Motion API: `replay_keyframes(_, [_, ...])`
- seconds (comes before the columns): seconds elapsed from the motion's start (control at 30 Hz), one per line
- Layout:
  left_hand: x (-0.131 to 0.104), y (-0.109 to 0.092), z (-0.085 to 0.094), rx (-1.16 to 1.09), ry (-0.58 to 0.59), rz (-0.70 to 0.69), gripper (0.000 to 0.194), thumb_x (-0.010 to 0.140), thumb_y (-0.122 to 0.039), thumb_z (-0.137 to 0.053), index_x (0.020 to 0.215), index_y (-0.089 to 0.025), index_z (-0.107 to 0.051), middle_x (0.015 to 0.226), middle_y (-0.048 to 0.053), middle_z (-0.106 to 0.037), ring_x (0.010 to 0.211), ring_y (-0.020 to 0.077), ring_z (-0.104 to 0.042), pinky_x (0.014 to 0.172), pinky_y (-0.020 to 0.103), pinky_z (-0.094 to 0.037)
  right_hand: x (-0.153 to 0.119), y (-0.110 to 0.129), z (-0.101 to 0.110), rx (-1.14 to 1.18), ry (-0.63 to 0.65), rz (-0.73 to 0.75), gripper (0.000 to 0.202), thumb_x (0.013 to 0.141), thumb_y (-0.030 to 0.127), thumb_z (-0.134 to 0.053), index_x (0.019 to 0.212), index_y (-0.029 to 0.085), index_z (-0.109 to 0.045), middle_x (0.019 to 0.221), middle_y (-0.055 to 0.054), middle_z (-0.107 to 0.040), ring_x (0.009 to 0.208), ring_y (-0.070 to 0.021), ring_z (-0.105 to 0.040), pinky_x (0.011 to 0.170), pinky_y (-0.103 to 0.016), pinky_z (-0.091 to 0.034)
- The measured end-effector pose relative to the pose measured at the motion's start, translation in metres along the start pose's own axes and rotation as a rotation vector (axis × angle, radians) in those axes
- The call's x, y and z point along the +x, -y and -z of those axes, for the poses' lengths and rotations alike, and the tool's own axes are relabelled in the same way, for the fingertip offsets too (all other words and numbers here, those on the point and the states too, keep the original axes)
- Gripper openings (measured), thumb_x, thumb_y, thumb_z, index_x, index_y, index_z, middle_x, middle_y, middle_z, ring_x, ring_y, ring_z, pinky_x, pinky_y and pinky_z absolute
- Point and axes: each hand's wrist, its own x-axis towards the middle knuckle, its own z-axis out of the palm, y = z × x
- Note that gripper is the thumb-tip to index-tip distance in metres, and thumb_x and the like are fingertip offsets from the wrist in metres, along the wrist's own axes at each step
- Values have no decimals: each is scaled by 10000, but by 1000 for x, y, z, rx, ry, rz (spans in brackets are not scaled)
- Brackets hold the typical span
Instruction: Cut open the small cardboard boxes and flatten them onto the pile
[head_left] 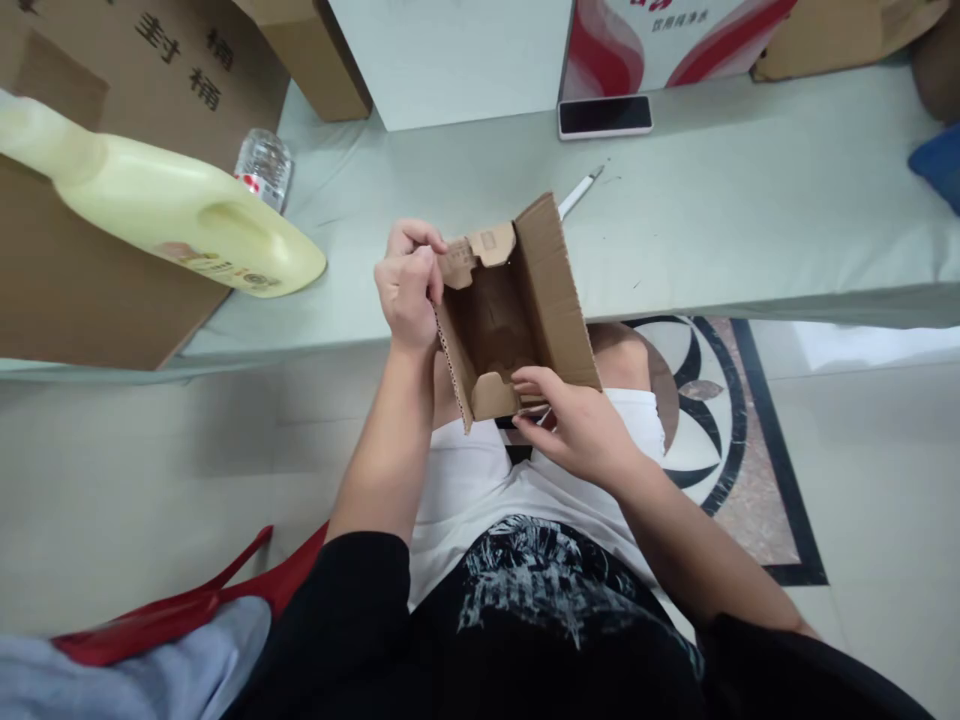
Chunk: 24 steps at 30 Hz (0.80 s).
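A small brown cardboard box (559, 300) is held over my lap near the table's front edge, its open end toward me. Inside it looks dark, and I make out no contents. My left hand (411, 280) is closed on a flap at the box's upper left corner. At the near end, my right hand (574, 420) grips the near wall beside a folded tab, thumb outside and fingers inside. The right side flap stands up and outward.
A pale green cloth covers the table (720, 220). On it are a white pen (577, 193), a phone (606, 118), a yellow jug (195, 215), a clear bottle (265, 165), a large carton (97, 260) and a white box (457, 60). A red chair (187, 610) stands at my left.
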Motion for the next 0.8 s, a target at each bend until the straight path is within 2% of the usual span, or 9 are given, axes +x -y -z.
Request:
replay_keyframes(0.07, [3, 2, 0, 9, 18, 19, 650, 927, -722, -503, 481, -268, -372, 721, 88, -527, 939, 294, -602, 954, 542, -483, 1, -1, -3, 30, 0, 3, 434, 884, 196, -671, 1304, 278, -599, 1109, -44, -838, 845, -209, -816, 655, -300, -614])
replay_keyframes(0.17, [8, 16, 0, 14, 28, 60, 654, 971, -730, -399, 531, -251, -334, 834, 94, -578, 988, 286, -619, 980, 542, -495, 1, -5, -2, 95, -28, 50, 468, 885, 142, -642, 1334, 273, -632, 1048, -26, -842, 876, -185, -821, 696, -280, -648])
replay_keyframes(0.23, [12, 27, -1, 12, -3, 81, 650, 988, -718, -386, 553, -239, -322, 855, 84, -575, 967, 259, -627, 953, 504, -518, 0, -8, -1, 100, -64, 165, 396, 896, 108, -610, 1254, 246, -704, 1058, -37, -838, 916, -170, -818, 761, -275, -665])
replay_keyframes(0.33, [15, 38, -1, -21, -42, 35, 657, 1021, -661, -409, 538, -227, -315, 872, 78, -585, 946, 218, -636, 959, 462, -528, -2, -12, 0, 74, -124, 347, 256, 947, 119, -572, 1046, 218, -787, 1067, -57, -829, 927, -155, -810, 801, -274, -678])
replay_keyframes(0.47, [14, 31, -2, -34, -20, -35, 665, 1037, -636, -442, 528, -215, -366, 876, 70, -590, 988, 223, -647, 998, 490, -529, -2, -16, -1, 65, -170, 405, 251, 960, 143, -567, 1011, 225, -799, 1058, -61, -823, 900, -149, -806, 785, -275, -691])
replay_keyframes(0.57, [11, 21, -4, 14, 62, -74, 653, 999, -676, -504, 524, -227, -503, 1026, 75, -662, 1036, 263, -655, 990, 523, -542, -1, -19, -1, 53, -176, 415, 232, 930, 131, -587, 988, 213, -796, 1077, -77, -819, 920, -163, -808, 794, -285, -694])
replay_keyframes(0.63, [11, 19, -5, 57, 143, -103, 612, 1001, -692, -480, 598, -256, -627, 1177, 72, -691, 1135, 291, -657, 1052, 549, -532, -2, -21, -1, 46, -159, 412, 242, 912, 116, -590, 985, 213, -799, 1102, -83, -813, 945, -172, -806, 800, -293, -694])
replay_keyframes(0.7, [12, 23, -3, 113, 247, -124, 577, 1008, -709, -422, 764, -284, -726, 1321, 65, -685, 1272, 313, -625, 1145, 561, -491, -2, -23, -1, 51, -142, 403, 270, 899, 102, -586, 997, 227, -804, 1124, -79, -807, 969, -177, -802, 812, -304, -694])
replay_keyframes(0.8, [17, 29, 2, 174, 390, -158, 552, 977, -729, -424, 1017, -282, -745, 1430, 58, -664, 1368, 325, -581, 1211, 545, -449, -3, -25, -3, 68, -160, 393, 279, 906, 106, -586, 1013, 240, -805, 1130, -75, -800, 976, -174, -796, 833, -306, -689])
